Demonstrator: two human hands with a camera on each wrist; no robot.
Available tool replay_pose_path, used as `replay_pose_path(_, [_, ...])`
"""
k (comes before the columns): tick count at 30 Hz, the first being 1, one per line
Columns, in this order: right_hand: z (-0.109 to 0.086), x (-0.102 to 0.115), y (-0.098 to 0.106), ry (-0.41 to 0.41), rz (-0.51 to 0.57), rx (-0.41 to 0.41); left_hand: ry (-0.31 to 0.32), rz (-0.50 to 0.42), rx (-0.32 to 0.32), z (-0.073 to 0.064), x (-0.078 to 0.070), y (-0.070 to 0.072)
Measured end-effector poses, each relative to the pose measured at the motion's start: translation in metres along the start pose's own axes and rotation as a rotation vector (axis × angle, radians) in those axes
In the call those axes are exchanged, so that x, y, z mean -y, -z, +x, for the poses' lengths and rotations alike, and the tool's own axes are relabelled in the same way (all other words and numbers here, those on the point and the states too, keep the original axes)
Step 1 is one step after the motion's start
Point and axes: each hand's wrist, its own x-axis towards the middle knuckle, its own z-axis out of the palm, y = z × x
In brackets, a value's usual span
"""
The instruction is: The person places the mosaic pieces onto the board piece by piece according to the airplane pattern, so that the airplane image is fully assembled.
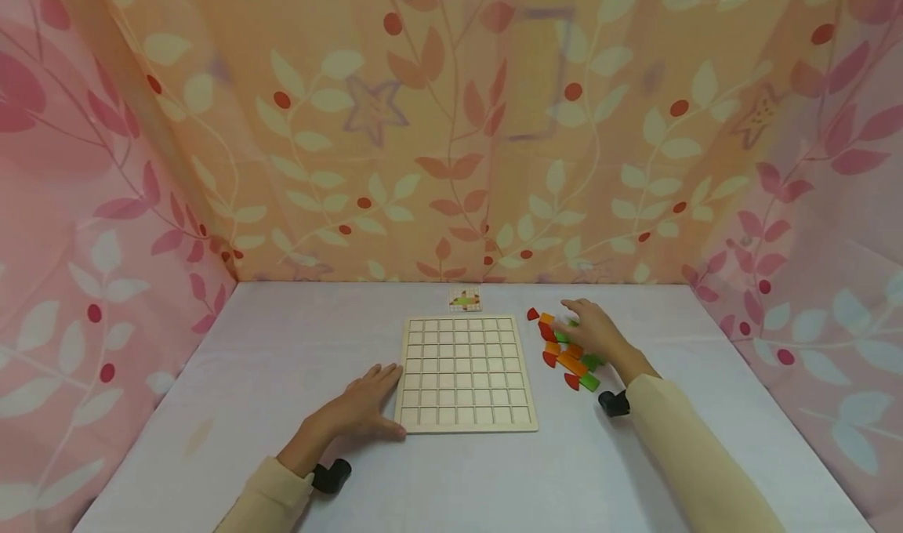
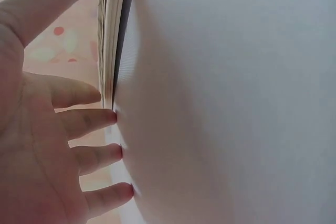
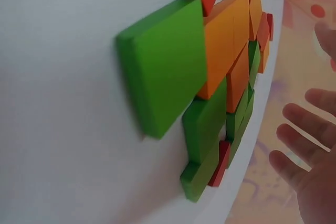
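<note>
A square wooden grid board (image 1: 466, 374) lies on the white table, its cells bare. My left hand (image 1: 363, 404) rests at the board's left edge with fingers spread; in the left wrist view its fingertips touch the tabletop beside the board's edge (image 2: 111, 35). My right hand (image 1: 596, 333) is held over a pile of coloured blocks (image 1: 571, 363), fingers extended. In the right wrist view the right hand (image 3: 315, 156) shows nothing in its grasp. A green square block (image 3: 168, 66), orange blocks (image 3: 219, 51) and red quarter-round pieces (image 1: 571, 381) make up the pile.
Behind the board lies a small pattern card (image 1: 465, 299) with a coloured figure on a grid. Patterned cloth (image 1: 451, 125) hangs along the back and both sides of the table. A black wrist device (image 1: 331, 476) sits under the left wrist, another (image 1: 614, 403) at the right.
</note>
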Motion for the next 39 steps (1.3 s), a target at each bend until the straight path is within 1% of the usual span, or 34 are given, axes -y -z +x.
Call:
replay_pose_path(4, [0.009,0.001,-0.003,-0.012,0.051,0.025,0.008,-0.005,0.005,0.000,-0.002,0.000])
replay_pose_path(6, [0.013,0.002,-0.004,-0.016,0.060,0.031,0.010,-0.013,0.005,0.000,-0.003,0.000])
replay_pose_path(9, [0.019,0.002,-0.006,-0.017,0.053,0.034,0.008,-0.019,0.003,-0.001,-0.004,0.000])
replay_pose_path(13, [0.025,0.001,-0.009,-0.005,0.040,0.036,0.006,-0.002,-0.005,0.000,-0.004,0.000])
replay_pose_path(20, [0.034,0.002,-0.012,0.094,0.031,-0.021,0.004,-0.003,-0.010,0.000,-0.006,0.000])
replay_pose_path(22, [0.037,0.003,-0.014,0.097,0.013,-0.025,0.002,-0.003,-0.010,0.000,-0.006,0.001])
replay_pose_path(29, [0.044,0.006,-0.019,0.052,-0.037,-0.019,0.017,0.004,-0.009,0.001,-0.005,0.000])
replay_pose_path(33, [0.046,0.007,-0.019,0.038,-0.036,-0.016,0.018,0.003,-0.008,0.000,-0.006,0.001])
replay_pose_path(39, [0.047,0.006,-0.017,-0.016,-0.041,0.016,0.010,0.004,-0.005,0.000,-0.007,0.003])
